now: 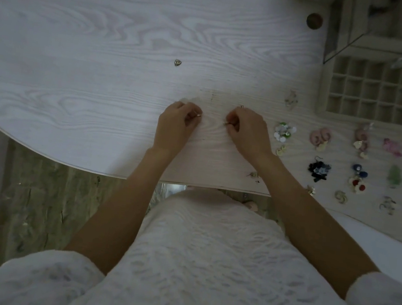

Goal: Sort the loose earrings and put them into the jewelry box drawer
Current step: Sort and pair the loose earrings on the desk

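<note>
My left hand (177, 122) and my right hand (246, 130) rest on the white table (107, 41), fingers curled. Each pinches a small metal earring: one (198, 114) at the left fingertips, one (227, 123) at the right. A lone gold heart-shaped earring (178, 62) lies further out to the left. Several sorted earrings lie in rows at the right: a white-green sequin pair (283, 131), a pink pair (320, 137), a dark blue pair (319, 170) and a red-white one (357, 185). The jewelry box drawer (379, 91) with its empty grid of compartments stands at the far right.
The jewelry box body (384, 25) stands behind the drawer. A round brown knob-like object (314, 20) lies left of it. Small stud earrings (252, 175) lie near the table's front edge beside my right forearm. The curved table edge runs close to my body.
</note>
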